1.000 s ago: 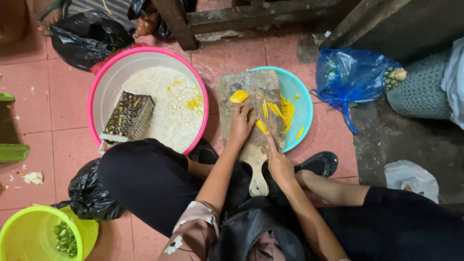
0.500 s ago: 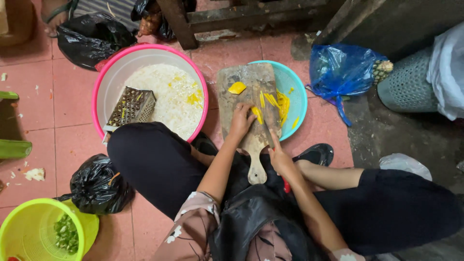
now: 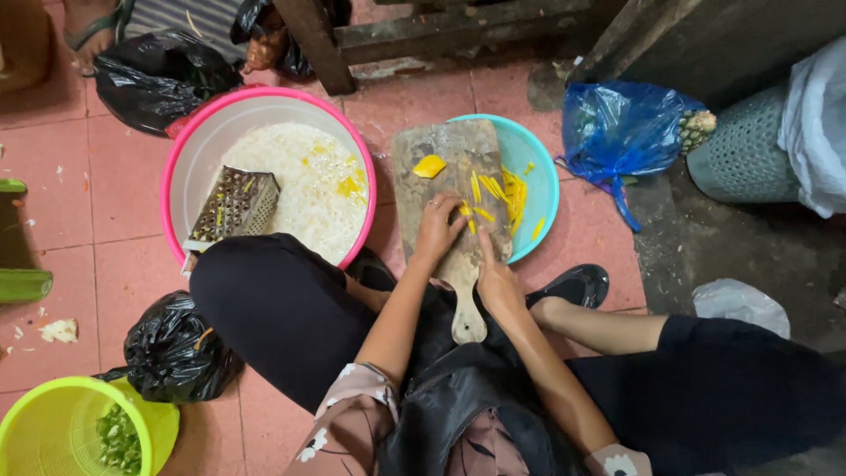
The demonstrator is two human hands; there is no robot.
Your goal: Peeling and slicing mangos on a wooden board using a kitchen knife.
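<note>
Squatting on the pink tiled floor (image 3: 79,203), the person keeps a wooden cutting board (image 3: 445,159) laid across the rim of a turquoise bowl (image 3: 539,167), probably so cut pieces can slide off the far edge into it. The left hand (image 3: 436,231) presses down on the board, fingers (image 3: 449,231) bunched together over a small heap of yellow strips (image 3: 480,211), which looks like a way to steady them. The right hand (image 3: 496,275) sits just beside it, nearer the board's handle; its fingers seem curled closed, but I cannot tell whether a knife is in them.

Those strips are thin, bright yellow and matchstick-like, lying on the middle of the board with more scattered in the bowl, and one larger yellow chunk (image 3: 429,166) rests near the board's far end.

To the left, within reach, a pink-rimmed basin (image 3: 181,150) holds pale grated shreds and a metal box grater (image 3: 236,204) lying on its side. A blue plastic bag (image 3: 626,128) and a lime green bucket (image 3: 40,423) sit well apart.
</note>
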